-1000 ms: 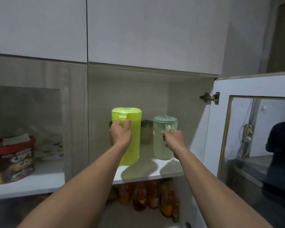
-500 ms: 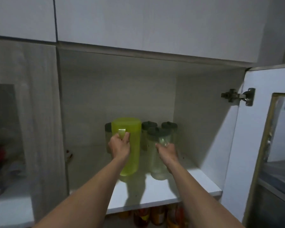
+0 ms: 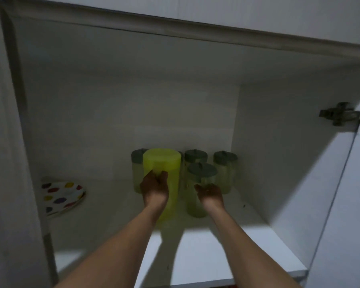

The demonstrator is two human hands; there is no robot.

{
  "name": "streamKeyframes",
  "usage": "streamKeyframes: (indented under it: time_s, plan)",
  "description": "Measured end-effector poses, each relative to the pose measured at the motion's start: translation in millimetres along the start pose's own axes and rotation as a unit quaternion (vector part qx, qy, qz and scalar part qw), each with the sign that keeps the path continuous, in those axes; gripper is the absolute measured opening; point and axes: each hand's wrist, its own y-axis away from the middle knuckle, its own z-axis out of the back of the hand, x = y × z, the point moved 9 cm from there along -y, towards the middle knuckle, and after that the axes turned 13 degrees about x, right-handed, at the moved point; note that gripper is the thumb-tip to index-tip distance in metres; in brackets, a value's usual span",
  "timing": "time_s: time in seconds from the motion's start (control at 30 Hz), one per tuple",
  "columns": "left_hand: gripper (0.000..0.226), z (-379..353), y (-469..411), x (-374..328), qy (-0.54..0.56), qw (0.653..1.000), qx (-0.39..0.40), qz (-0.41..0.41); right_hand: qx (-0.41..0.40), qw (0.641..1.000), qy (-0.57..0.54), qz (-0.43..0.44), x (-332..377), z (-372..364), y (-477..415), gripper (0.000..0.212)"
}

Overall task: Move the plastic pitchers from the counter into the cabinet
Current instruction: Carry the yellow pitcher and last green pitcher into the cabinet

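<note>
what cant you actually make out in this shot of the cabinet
- Handle of the yellow pitcher, head view: covered by the left hand.
- Whether the right hand grips the clear pitcher or has let go: blurred and dim.
- Jar behind the yellow pitcher: mostly hidden by it.
- Spotted plate: left part cut off by the cabinet frame.
- Contents of the pitchers: too dark to tell.

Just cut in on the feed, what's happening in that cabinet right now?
A person is setting two pitchers on the cabinet shelf. The left hand grips the yellow-green pitcher; the right hand holds the pale pitcher with a grey-green lid. Similar lidded pitchers stand behind; a spotted plate sits at left.
</note>
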Motion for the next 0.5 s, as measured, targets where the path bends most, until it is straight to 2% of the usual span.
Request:
streamKeyframes:
  time_s: [0.07, 0.13, 0.17, 0.27, 0.43, 0.5]
  plan:
    - [0.037, -3, -1, 4, 0.02, 1.0, 0.005, 0.018, 0.017, 1.0, -0.017, -0.012, -7, -4, -13, 0.027]
    - [0.032, -4, -3, 6, 0.027, 0.999, 0.013, 0.034, 0.024, 1.0, 0.006, -0.013, 0, -5, -14, 0.02]
    - [0.032, -6, -5, 7, 0.021, 0.999, 0.02, 0.04, 0.024, 0.999, 0.024, -0.015, 4, -4, -10, 0.023]
    - [0.052, -7, -10, 9, -0.033, 0.997, 0.036, 0.054, 0.018, 0.996, 0.08, -0.031, 15, 0, 0, 0.056]
    - [0.077, 5, -4, 7, -0.128, 0.989, 0.007, 0.079, 0.027, 0.989, 0.144, -0.034, 24, 5, 15, 0.083]
    - [0.082, 15, 5, -3, -0.163, 0.983, -0.027, 0.074, 0.01, 0.984, 0.176, -0.03, 33, 14, 28, 0.086]
